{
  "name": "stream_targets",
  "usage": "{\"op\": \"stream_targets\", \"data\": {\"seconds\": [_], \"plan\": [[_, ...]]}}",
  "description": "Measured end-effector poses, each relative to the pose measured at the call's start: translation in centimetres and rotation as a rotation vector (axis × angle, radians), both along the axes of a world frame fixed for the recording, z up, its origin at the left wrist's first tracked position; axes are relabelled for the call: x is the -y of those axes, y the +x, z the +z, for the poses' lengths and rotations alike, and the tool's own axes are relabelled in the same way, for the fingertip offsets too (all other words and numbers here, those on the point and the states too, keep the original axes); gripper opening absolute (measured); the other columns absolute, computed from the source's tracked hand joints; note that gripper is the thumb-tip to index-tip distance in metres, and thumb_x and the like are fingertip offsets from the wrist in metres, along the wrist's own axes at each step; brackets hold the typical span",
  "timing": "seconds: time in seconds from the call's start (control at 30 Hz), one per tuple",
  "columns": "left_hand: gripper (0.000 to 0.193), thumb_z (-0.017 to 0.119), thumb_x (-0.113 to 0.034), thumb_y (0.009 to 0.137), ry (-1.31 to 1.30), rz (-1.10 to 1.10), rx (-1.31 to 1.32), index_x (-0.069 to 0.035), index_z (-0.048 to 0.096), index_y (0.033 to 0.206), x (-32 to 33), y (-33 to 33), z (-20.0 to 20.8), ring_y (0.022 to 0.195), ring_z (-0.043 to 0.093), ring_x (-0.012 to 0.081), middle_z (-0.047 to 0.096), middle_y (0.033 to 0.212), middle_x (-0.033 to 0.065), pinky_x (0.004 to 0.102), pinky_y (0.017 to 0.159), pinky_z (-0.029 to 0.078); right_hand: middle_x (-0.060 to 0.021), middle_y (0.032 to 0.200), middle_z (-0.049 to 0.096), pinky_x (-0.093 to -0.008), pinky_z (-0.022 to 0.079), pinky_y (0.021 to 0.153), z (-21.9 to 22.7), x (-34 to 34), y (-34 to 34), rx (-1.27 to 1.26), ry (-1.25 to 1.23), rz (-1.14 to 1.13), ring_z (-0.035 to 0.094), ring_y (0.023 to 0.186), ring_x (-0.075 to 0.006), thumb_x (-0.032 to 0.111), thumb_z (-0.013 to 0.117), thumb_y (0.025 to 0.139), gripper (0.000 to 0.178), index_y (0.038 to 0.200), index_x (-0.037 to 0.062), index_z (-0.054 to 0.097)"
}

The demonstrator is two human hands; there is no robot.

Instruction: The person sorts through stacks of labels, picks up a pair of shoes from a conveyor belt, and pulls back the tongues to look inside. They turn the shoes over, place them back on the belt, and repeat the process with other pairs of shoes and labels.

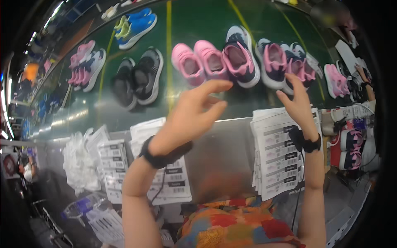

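A navy-and-pink shoe (248, 78) is set back from the near edge of the green worktop (198, 20), just beyond the left grip (188, 113). Light weight, a soft collar and a stiffer sole are to be expected; it is best held by the heel. Both this and the right grip (298, 105) are spread, nothing held. Printed sheets (281, 165) are stacked along the near edge; room lights (9, 89) are seen past the left edge.

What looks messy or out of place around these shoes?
The crumpled white heap on the left stands out, loosely bunched beside flat label sheets. The label stack on the right has slightly uneven edges. The pink pair in the middle stands upright, and I see no spill.
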State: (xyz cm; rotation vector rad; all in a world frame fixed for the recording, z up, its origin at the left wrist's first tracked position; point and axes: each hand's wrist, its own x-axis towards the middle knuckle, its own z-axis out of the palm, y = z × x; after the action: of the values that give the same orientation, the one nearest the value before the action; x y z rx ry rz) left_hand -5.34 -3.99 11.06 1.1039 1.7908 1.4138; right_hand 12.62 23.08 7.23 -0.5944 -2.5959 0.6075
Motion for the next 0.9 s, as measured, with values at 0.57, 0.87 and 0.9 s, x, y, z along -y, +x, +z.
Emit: {"op": "stream_targets", "data": {"seconds": [0.57,0.87,0.9], "plan": [[0.076,0.082,-0.041,0.065,-0.63,0.127,-0.849,-0.015,0.06,0.133,22.1,3.8,-6.7,0.125,0.044,0.0392,0.046,0.149,0.008,0.0481,0.101,0.039,-0.0059,0.088,0.059,-0.0353,0.042,0.077,-7.0,27.4,-6.0,-0.033,-0.014,0.741,0.054,0.09,-0.0238,0.018,0.071,0.075,0.02,0.09,0.0044,0.067],[0.085,0.082,-0.05,0.062,-0.725,0.11,-0.843,-0.019,0.055,0.137,22.4,3.4,-5.6,0.124,0.042,0.0406,0.038,0.149,0.0153,0.0503,0.094,0.038,-0.0175,0.114,0.058,-0.0395,0.045,0.089,-5.9,30.2,-3.7,0.045,0.351,0.666,0.054,0.11,-0.0318,0.013,0.06,0.074,0.036,0.106,-0.0044,0.064],[0.085,0.082,-0.05,0.062,-0.734,0.099,-0.829,-0.019,0.055,0.136,22.4,3.2,-5.5,0.124,0.042,0.0408,0.038,0.148,0.0159,0.0505,0.094,0.039,-0.0175,0.114,0.058,-0.0395,0.045,0.089,-5.9,30.1,-3.8,0.045,0.35,0.664,0.054,0.11,-0.0318,0.013,0.06,0.074,0.036,0.106,-0.0044,0.064]]}}
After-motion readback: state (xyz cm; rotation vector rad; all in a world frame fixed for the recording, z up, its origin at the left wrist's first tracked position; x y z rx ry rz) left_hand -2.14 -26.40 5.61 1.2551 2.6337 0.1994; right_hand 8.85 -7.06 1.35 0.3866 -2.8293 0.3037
